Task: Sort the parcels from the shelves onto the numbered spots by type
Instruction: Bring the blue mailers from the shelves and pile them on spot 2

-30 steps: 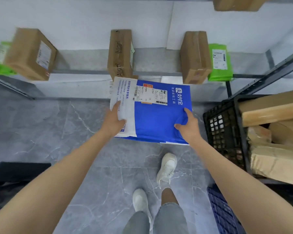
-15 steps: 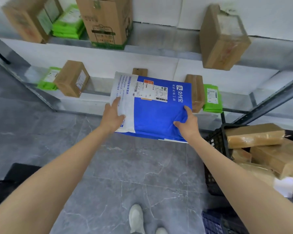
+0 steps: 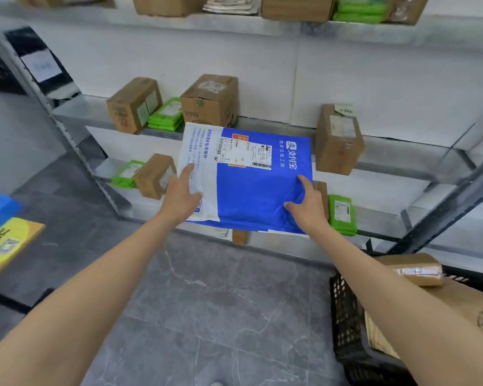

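Head camera: a person stands before steel shelving (image 3: 388, 158) and holds a blue-and-white courier mailer (image 3: 251, 190) in mid-air at about the level of the middle shelf, shipping label (image 3: 246, 153) facing up. The left hand (image 3: 180, 199) grips the white edge, with index finger and thumb spread on top and the other fingers hidden round the side. The right hand (image 3: 308, 208) pinches the blue corner, thumb and fingers closed on a bunched fold of plastic. Cardboard boxes (image 3: 209, 100) and green mailers (image 3: 165, 115) sit on the shelves behind, and a black crate (image 3: 346, 316) with wrapped parcels stands at the person's right on the grey floor.

No numbered spot is in view, so the parcel appears to be in transit rather than placed. The soft bag is the likely weak point. The right hand's pinch holds only loose film, which could slide out and let that side drop. The far edge lies close to the shelf lip and to a brown box (image 3: 338, 140), so a careless swing could snag it or knock the box. A misread label would send it to the wrong spot.
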